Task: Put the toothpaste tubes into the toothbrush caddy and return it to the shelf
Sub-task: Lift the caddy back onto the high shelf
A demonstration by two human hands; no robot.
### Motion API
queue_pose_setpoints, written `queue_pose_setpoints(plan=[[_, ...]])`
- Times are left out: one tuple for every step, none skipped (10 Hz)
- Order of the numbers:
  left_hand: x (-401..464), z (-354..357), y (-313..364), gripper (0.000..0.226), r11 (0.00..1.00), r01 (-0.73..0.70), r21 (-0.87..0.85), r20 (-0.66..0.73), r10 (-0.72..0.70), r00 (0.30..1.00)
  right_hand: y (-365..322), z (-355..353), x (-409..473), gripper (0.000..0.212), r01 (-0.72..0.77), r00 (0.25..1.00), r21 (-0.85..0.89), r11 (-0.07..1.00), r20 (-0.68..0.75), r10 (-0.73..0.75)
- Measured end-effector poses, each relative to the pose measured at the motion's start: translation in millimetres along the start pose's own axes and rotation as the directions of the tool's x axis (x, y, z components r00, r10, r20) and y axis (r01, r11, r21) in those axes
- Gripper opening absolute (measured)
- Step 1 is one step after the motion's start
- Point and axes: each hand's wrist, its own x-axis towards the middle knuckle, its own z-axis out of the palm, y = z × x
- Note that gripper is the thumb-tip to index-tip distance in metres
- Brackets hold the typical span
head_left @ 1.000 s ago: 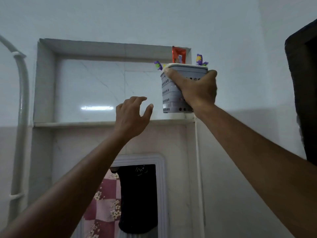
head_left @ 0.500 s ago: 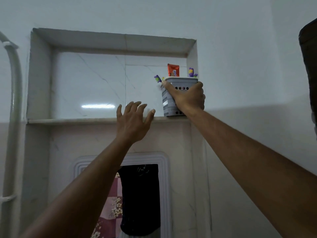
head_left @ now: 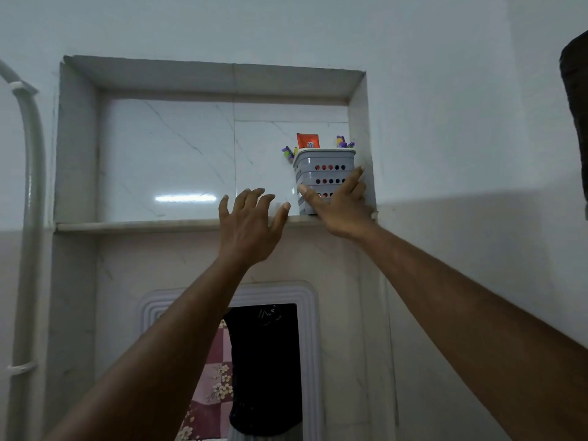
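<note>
Toothbrush caddy [head_left: 324, 178] stands upright at the shelf's [head_left: 136, 225] right end, an orange toothpaste tube [head_left: 307, 140] poking out. Right hand [head_left: 339, 208] fingers spread flat on its front, apparently touching; left hand [head_left: 246, 222] splayed, empty. Light, stiff perforated plastic; best gripped around the walls.

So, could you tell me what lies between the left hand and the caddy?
Nothing: the head view shows only bare shelf between left hand and caddy.

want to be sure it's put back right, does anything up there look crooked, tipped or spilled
Nothing stands out. The grey caddy stands upright at the right end of the shelf, the orange toothpaste tube sticking up from it. The right hand lies open against it; the left hand is open beside.
</note>
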Motion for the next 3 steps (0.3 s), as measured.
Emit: queue_pose_setpoints(plan=[[1, -4, 2, 0.066, 1.000, 0.011, -0.016, 0.060, -0.010, 0.998, 2, -5, -1, 0.145, 0.027, 0.999, -0.012, 1.000, 0.045, -0.026], [0, -11, -2, 0.071, 0.990, 0.054, -0.130, 0.169, -0.031, 0.985, 8, -7, -7, 0.137, 0.069, 0.998, -0.056, 0.996, 0.000, -0.069], [-13, -25, -13, 0.064, 0.962, 0.095, -0.257, 0.138, -0.060, 0.989, 9, -14, -23, 0.108, 0.174, 0.959, -0.064, 0.983, -0.216, -0.183]])
